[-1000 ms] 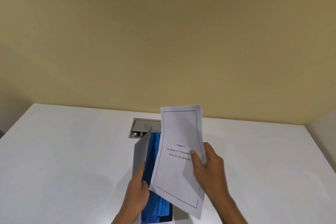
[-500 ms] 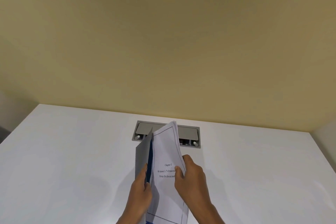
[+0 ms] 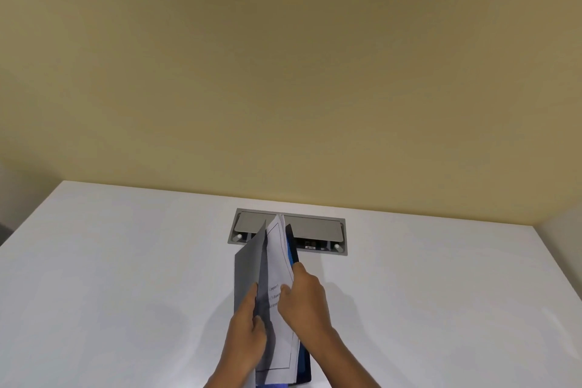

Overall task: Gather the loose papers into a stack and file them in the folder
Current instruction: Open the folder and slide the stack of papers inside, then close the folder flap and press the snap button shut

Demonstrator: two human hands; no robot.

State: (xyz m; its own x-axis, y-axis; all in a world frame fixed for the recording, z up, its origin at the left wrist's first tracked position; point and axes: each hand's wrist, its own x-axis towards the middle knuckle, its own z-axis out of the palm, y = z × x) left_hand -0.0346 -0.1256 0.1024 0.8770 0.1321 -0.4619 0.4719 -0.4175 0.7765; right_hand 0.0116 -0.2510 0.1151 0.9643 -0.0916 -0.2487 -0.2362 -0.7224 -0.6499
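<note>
A folder with a grey front cover (image 3: pixel 248 268) and a blue back stands nearly edge-on at the near middle of the white table (image 3: pixel 126 277). A stack of white printed papers (image 3: pixel 277 249) sits between the covers, its top edge just above them. My left hand (image 3: pixel 247 329) grips the grey cover at its near edge. My right hand (image 3: pixel 307 298) holds the papers, thumb on the printed front sheet and fingers wrapped behind against the blue back cover (image 3: pixel 293 249).
A grey metal cable port (image 3: pixel 318 230) is set into the table just beyond the folder, near the yellow wall. A white side wall stands at the table's right edge.
The paper stack has gone from held up in front of the open folder to down inside it, and the covers have drawn close around it.
</note>
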